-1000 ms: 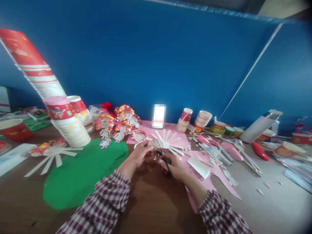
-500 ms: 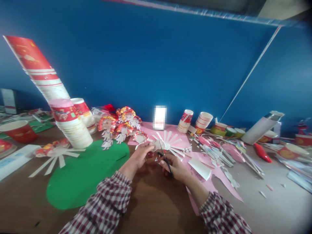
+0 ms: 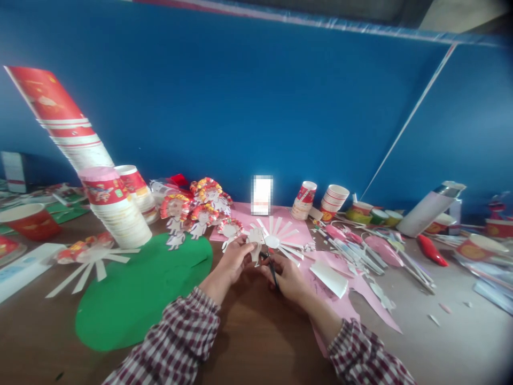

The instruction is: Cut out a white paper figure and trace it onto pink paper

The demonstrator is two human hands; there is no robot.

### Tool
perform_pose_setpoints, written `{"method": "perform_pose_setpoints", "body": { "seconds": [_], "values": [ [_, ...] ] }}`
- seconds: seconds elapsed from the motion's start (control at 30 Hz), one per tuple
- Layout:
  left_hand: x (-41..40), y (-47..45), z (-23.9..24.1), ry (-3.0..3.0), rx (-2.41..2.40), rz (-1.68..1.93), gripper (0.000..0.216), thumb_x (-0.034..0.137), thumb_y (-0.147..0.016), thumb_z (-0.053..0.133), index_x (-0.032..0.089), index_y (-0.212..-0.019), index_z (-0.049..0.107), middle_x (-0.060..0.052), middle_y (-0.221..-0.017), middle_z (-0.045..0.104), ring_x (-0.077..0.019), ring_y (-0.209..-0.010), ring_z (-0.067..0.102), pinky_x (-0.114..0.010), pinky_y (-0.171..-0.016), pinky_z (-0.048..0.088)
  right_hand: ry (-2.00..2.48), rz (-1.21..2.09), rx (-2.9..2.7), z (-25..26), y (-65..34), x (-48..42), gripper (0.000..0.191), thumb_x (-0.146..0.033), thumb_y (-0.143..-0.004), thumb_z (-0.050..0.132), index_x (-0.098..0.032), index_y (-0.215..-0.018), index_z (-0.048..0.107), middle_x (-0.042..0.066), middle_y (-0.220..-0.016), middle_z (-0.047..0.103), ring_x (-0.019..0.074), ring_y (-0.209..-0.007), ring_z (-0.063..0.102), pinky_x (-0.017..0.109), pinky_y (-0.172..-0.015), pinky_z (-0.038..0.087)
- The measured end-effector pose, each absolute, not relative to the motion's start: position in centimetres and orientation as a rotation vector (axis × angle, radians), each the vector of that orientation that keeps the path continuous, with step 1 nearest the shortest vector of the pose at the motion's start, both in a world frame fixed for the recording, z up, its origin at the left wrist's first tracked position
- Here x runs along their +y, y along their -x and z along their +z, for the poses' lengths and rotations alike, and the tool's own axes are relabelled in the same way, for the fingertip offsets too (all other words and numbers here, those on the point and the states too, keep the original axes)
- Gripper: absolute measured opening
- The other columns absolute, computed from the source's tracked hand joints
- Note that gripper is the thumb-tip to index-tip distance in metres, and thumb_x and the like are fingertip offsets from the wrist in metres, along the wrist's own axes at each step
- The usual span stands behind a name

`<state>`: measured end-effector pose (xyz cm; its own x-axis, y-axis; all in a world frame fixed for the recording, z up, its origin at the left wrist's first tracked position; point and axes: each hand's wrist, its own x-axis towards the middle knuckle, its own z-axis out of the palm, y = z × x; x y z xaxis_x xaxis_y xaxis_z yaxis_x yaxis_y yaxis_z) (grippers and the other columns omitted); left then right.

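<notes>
Between the thumb and fingers of my left hand (image 3: 237, 260) is a small white paper cutout (image 3: 255, 240), held upright above the table. My right hand (image 3: 286, 275) grips a pair of black-handled scissors (image 3: 273, 270) just to the right of the cutout; I cannot tell whether the blades touch the paper. Behind my hands a cup cut into white spread strips (image 3: 273, 242) lies on pink paper (image 3: 236, 209). Several paper lion figures (image 3: 202, 216) with curled red and yellow manes lie to the left.
A large green paper shape (image 3: 148, 294) covers the table left of my forearm. Tall stacked paper cups (image 3: 120, 214) lean at the left; shorter cup stacks (image 3: 334, 200) stand at the back right. A silver thermos (image 3: 428, 211) tilts at the right, near paper scraps (image 3: 433, 320).
The paper cutout has turned more upright in my left hand. My right hand has tipped the scissors and drawn them slightly away from it. The view has shifted a little.
</notes>
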<state>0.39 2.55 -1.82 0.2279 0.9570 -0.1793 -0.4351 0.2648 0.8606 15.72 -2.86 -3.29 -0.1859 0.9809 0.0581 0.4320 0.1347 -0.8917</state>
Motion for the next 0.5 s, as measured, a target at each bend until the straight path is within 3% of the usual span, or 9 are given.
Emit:
{"method": "perform_pose_setpoints", "body": {
  "seconds": [0.2,0.5],
  "values": [
    [2.12,-0.8,-1.69,-0.716,0.855,1.087,0.026,0.018,-0.06,0.069,0.015,-0.083,0.058,0.0,-0.067,0.064,-0.0121,-0.057,0.06,-0.023,-0.052,0.046,1.446,0.755,-1.775,-2.91,-15.71,-3.07,0.022,-0.039,-0.08,0.054,-0.021,-0.089,0.063,0.001,-0.071,0.063,0.0161,-0.065,0.055,0.024,-0.056,0.041],
    [1.65,-1.07,-1.37,-0.721,0.854,1.1,0.027,0.019,-0.058,0.071,0.015,-0.083,0.06,0.001,-0.068,0.064,-0.0101,-0.057,0.059,-0.02,-0.05,0.045,1.492,0.675,-1.838,-2.72,-15.56,-3.24,0.023,-0.037,-0.08,0.053,-0.02,-0.092,0.063,0.001,-0.074,0.064,0.0151,-0.066,0.053,0.022,-0.058,0.038]
  ]
}}
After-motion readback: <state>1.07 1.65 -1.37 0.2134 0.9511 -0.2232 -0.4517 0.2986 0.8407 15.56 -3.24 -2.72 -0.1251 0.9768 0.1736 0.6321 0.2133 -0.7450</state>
